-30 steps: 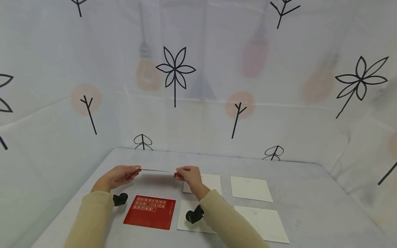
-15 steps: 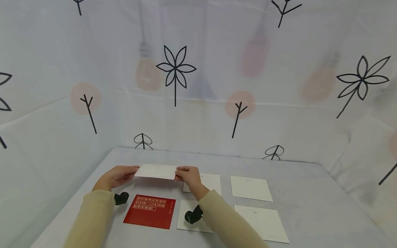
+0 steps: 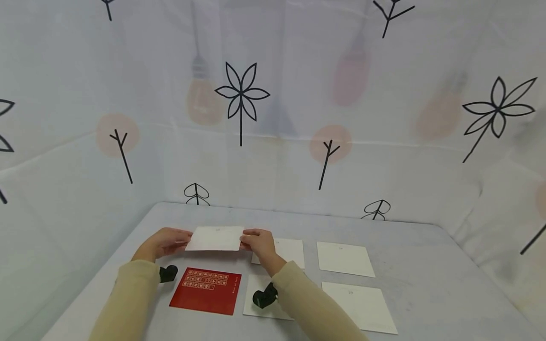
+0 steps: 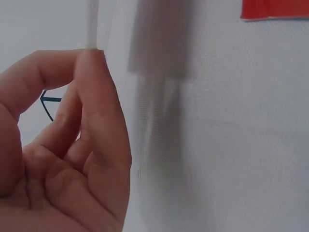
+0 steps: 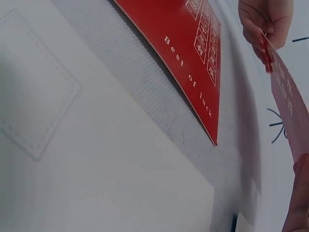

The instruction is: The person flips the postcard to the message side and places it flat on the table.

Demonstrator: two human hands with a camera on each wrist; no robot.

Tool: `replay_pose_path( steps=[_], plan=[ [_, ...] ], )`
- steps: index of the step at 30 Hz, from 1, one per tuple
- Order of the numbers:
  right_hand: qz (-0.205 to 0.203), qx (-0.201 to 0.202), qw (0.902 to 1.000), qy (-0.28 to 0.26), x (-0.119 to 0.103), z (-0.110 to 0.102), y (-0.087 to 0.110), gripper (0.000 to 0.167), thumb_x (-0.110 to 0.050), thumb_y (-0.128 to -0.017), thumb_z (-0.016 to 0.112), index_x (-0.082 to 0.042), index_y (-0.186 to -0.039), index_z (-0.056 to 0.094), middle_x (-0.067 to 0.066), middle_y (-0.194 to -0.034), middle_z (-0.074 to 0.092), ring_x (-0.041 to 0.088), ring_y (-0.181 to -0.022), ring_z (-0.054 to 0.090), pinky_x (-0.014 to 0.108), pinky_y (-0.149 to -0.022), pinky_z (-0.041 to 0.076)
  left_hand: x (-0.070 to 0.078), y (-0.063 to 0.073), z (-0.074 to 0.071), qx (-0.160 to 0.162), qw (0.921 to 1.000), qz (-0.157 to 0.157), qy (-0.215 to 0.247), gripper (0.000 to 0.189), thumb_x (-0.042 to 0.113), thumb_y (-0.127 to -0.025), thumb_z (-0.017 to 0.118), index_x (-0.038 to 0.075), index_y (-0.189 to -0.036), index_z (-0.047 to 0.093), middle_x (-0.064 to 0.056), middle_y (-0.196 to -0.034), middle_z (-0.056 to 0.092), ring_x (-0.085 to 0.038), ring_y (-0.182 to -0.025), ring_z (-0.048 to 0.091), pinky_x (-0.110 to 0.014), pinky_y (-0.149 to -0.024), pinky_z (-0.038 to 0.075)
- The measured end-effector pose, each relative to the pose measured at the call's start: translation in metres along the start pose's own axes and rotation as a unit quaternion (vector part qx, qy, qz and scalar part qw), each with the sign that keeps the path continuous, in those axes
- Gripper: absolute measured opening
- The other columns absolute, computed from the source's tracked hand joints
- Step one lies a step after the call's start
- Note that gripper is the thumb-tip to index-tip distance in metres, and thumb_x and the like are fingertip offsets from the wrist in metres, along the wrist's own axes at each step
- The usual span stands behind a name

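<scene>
Both hands hold a card (image 3: 214, 239) level above the far left part of the table. Its upper face is white in the head view; its underside looks pinkish with pale characters in the right wrist view. The left hand (image 3: 164, 242) pinches the left edge between thumb and fingers, and the left wrist view shows the card edge-on (image 4: 91, 24). At the opposite edge, the right hand (image 3: 261, 245) pinches it, partly cut off in the right wrist view. Nearer the person lies a red card (image 3: 204, 298) printed with boxed characters and "Best of luck".
White cards lie in two rows to the right: one (image 3: 292, 251) partly behind the right hand, another (image 3: 345, 259) beside it, a third (image 3: 367, 308) in front. One more (image 3: 255, 284) sits under the right forearm. A patterned white cloth (image 3: 273, 175) hangs behind the table.
The held card was edge-on to the head view and has tilted, so its white upper face now shows. The hands stay nearly in place; the cards on the table have not moved.
</scene>
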State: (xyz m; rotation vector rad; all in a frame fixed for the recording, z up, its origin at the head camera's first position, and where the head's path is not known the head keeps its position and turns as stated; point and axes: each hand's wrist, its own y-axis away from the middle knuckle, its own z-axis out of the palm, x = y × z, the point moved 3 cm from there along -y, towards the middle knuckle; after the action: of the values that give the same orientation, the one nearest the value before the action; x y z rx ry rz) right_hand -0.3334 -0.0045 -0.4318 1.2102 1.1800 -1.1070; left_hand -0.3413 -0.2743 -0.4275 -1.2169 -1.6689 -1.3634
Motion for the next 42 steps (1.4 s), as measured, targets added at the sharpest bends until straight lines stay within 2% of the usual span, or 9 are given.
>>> replay_pose_path(
  steps=[3,6,23,29,42],
  plan=[
    [0.004,0.009,0.9998,0.016,0.002,0.001,0.000,0.023,-0.003,-0.084,0.066,0.005,-0.105,0.065,0.009,-0.078,0.067,0.011,-0.062,0.064,0.030,-0.066,0.055,0.000,0.000,0.002,0.013,0.9991,0.001,-0.040,0.043,0.006,-0.086,0.064,-0.009,-0.125,0.052,-0.016,-0.106,0.062,-0.017,-0.079,0.060,-0.027,-0.069,0.054],
    [0.004,0.014,0.9996,0.022,0.004,0.002,0.001,0.022,-0.002,-0.083,0.066,0.005,-0.104,0.066,0.009,-0.077,0.066,0.011,-0.061,0.063,0.030,-0.065,0.055,0.000,0.000,0.004,0.021,0.9979,0.008,-0.061,0.042,0.008,-0.087,0.064,-0.007,-0.124,0.052,-0.016,-0.106,0.062,-0.019,-0.080,0.059,-0.027,-0.070,0.053],
    [0.027,0.012,0.9956,0.089,0.012,0.006,0.003,0.037,0.002,-0.077,0.070,0.001,-0.114,0.062,0.008,-0.076,0.060,0.012,-0.058,0.062,0.026,-0.057,0.053,0.000,-0.002,0.012,0.042,0.9942,0.023,-0.096,0.043,0.001,-0.085,0.061,-0.008,-0.126,0.050,-0.015,-0.098,0.062,-0.014,-0.069,0.058,-0.025,-0.063,0.052],
    [0.037,0.005,0.9945,0.098,0.013,0.007,0.004,0.043,0.004,-0.075,0.069,0.002,-0.117,0.060,0.008,-0.078,0.059,0.012,-0.056,0.062,0.027,-0.057,0.053,0.000,-0.006,0.016,0.057,0.9917,0.026,-0.112,0.040,-0.001,-0.085,0.061,-0.008,-0.123,0.051,-0.020,-0.103,0.060,-0.014,-0.070,0.058,-0.025,-0.062,0.053],
    [0.031,0.008,0.9885,0.148,0.017,0.008,0.002,0.039,0.001,-0.076,0.071,0.004,-0.113,0.061,0.006,-0.072,0.063,0.013,-0.056,0.063,0.027,-0.058,0.053,-0.003,-0.004,0.021,0.066,0.9897,0.028,-0.124,0.036,-0.001,-0.085,0.060,-0.007,-0.120,0.055,-0.017,-0.099,0.061,-0.015,-0.071,0.057,-0.025,-0.061,0.052]
  ],
)
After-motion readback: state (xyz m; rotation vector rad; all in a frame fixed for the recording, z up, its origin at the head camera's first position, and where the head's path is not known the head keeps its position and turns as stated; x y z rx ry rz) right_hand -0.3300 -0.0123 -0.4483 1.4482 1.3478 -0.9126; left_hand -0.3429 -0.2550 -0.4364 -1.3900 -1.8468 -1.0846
